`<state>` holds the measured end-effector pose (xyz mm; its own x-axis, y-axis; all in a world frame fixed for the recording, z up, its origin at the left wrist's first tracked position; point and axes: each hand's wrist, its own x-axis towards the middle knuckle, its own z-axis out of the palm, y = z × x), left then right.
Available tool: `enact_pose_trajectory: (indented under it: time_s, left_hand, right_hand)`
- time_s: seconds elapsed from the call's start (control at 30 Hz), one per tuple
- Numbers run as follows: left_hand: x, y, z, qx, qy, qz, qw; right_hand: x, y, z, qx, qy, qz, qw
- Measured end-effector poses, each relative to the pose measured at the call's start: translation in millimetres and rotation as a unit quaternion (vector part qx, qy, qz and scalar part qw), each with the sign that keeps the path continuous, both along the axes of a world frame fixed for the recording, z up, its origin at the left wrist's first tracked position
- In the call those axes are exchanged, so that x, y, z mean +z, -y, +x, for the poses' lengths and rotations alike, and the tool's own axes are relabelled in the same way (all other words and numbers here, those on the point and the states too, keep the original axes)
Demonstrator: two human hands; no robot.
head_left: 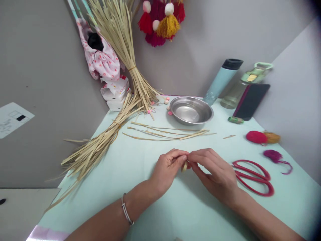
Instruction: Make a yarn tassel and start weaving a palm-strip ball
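My left hand [168, 169] pinches a small yellowish coil of straw [184, 166] between thumb and fingers, over the middle of the table. Meeting it from the right, my right hand [216, 174] has its thumb and fingertips closed at the coil's edge; what they grip there is hidden. Most of the coil is covered by my fingers. Beyond both hands lie several loose straw strips [160, 134]. Red-handled scissors [254, 177] rest just right of my right hand, their blades out of sight.
A steel bowl [191, 112] stands at the back. Behind it are a blue bottle [220, 82], a green bottle [247, 87] and a propped phone [251, 102]. Two straw bundles [100, 142] occupy the left. Red yarn [256, 137] and purple yarn [273, 155] lie right. Tassels [162, 25] hang above.
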<state>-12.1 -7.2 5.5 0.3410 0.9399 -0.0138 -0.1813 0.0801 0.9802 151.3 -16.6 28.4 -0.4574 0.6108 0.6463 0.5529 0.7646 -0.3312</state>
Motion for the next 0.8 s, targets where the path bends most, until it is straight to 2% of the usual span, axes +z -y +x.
enact_pose_trajectory:
  time_s: [0.1, 0.23, 0.47, 0.63, 0.8]
  left_hand:
    - [0.0, -2.4, -1.1, -0.01, 0.028, -0.017, 0.999]
    - [3.0, -1.4, -0.9, 0.023, 0.046, 0.006, 0.999]
    - [5.8, 2.6, -0.5, 0.024, 0.073, -0.02, 0.997]
    - [5.5, -0.3, -1.3, 0.02, 0.102, -0.044, 0.994]
    - [5.7, -0.5, -2.3, -0.005, 0.108, -0.038, 0.993]
  right_hand:
    - [-1.4, -0.5, -0.1, -0.003, 0.014, 0.025, 1.0]
    - [-1.3, -0.8, -0.9, -0.001, 0.0, 0.035, 0.999]
    - [-1.0, 1.7, -1.6, -0.033, -0.028, -0.04, 0.998]
    - [-0.4, 1.8, -0.2, -0.049, -0.031, -0.041, 0.998]
    - [-0.4, 1.6, 0.8, -0.041, -0.03, -0.035, 0.998]
